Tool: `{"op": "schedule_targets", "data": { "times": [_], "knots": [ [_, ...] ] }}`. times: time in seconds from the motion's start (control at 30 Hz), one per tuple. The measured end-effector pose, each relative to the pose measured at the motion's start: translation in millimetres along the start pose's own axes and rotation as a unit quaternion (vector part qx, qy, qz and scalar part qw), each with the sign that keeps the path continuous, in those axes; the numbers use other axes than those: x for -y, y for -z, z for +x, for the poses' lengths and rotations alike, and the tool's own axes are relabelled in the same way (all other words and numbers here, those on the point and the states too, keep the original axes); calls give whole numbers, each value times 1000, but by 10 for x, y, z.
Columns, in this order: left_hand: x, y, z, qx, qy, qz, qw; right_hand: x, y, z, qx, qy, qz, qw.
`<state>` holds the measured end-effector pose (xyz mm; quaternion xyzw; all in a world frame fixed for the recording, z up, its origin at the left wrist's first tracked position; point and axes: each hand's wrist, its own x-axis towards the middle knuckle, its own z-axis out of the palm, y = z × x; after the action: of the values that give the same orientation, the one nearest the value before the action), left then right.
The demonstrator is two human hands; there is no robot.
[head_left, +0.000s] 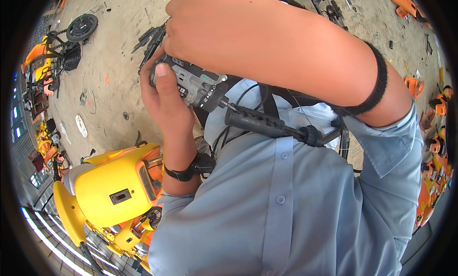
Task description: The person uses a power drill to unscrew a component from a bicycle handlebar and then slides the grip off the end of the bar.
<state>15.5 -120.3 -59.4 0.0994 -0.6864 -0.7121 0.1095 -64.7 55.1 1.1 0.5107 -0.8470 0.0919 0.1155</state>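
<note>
A grey and black cordless drill (191, 82) is in front of my chest, its chuck pointing right and down. My left hand (167, 97) wraps its body from the left, thumb lying on top of the housing. From the upper right, my right hand (202, 30) reaches across with curled fingers, closed at the drill's rear; the handle is hidden under it. The bit (228, 104) meets the end of a black ribbed handlebar grip (257, 122), which tilts down to the right. Past the grip, the handlebar and a black lever clamp (311, 134) show against my shirt, with dark cables behind.
A yellow scooter body (114, 185) stands close by my left elbow. Farther left on the concrete floor lie a wheel (82, 27) and a white oval plate (81, 126). Orange and yellow vehicle parts (434, 144) line the right edge. A black bicycle-like frame (329, 6) is at the top.
</note>
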Motion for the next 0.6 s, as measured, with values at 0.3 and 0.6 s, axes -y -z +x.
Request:
{"op": "schedule_targets", "data": {
  "times": [0.3, 0.6],
  "knots": [
    [99, 17, -2, -8, -10, 37, 999, -31, -136, -25, -39, -10, 20, 999],
    [88, 31, -2, 14, -31, 85, 996, 8, -189, -84, -4, 9, -29, 1000]
  ]
}}
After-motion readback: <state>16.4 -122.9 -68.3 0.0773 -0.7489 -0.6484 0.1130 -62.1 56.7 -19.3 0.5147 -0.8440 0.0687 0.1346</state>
